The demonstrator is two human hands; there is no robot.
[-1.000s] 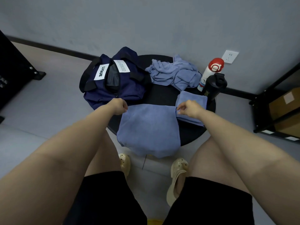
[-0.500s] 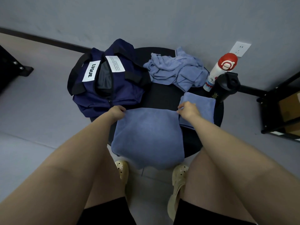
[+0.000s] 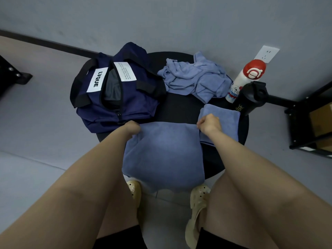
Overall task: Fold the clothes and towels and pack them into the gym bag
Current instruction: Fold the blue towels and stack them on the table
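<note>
We pinch the blue towel's (image 3: 164, 151) far corners, left hand (image 3: 132, 127) and right hand (image 3: 209, 123), squaring it (near half overhanging the table (image 3: 181, 108)) for folding.

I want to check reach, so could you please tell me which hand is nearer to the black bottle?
Right. The right hand grips the towel corner just left of the black bottle; the left hand grips the opposite corner, by the bag.

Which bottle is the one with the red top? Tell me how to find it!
Look at the round black table and go to its far right edge, near the white wall socket. Two bottles stand there side by side. Yours is the white bottle with the red cap and a cartoon picture; its neighbour, the black bottle, is all black.
</note>
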